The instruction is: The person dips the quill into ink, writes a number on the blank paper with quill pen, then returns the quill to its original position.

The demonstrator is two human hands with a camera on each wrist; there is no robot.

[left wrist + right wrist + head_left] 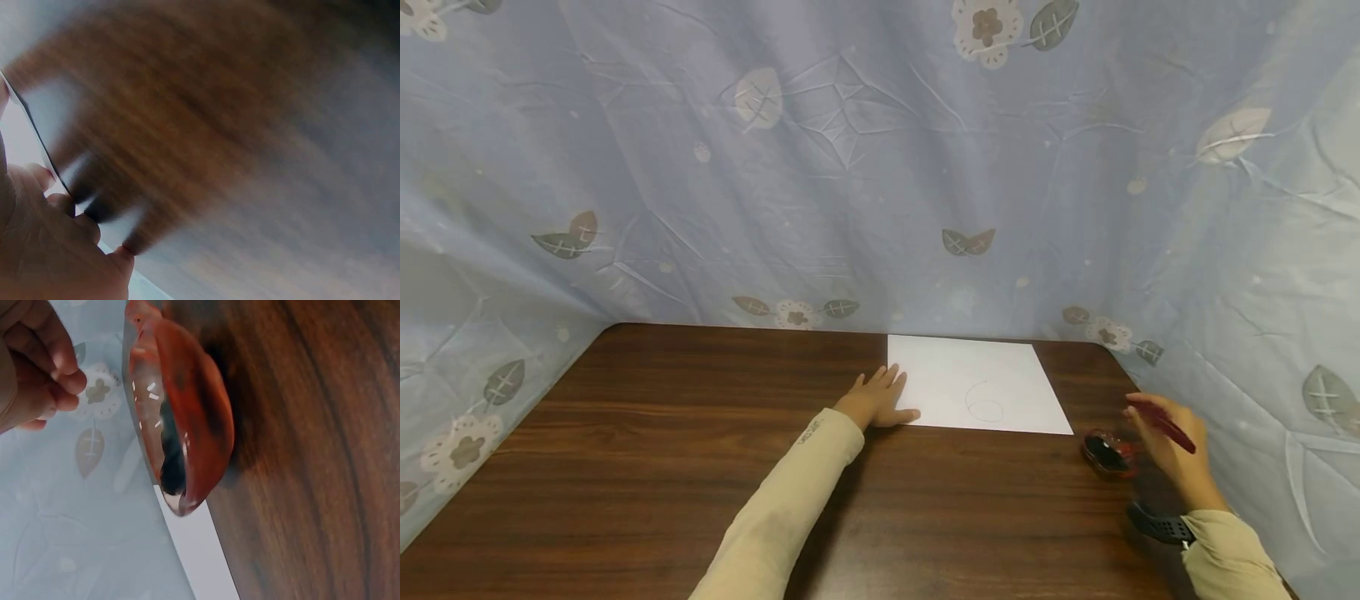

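Paper sheet (977, 383) lies flat at the far edge of the wooden table (700, 433). Left hand (877, 400) presses its near-left corner, fingers straight. Right hand (1172, 454) pinches a red pen (1167, 427) beside a red dish (1107, 452).

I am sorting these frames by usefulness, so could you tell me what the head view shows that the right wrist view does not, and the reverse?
Only the head view shows the left hand resting flat on the edge of the sheet of paper, the faint curved mark drawn on it, and the red pen that the right hand holds. Only the right wrist view shows the small red dish close up, with its glossy rim and dark inside. Both show the dish, the right hand, the brown table and the flowered cloth.
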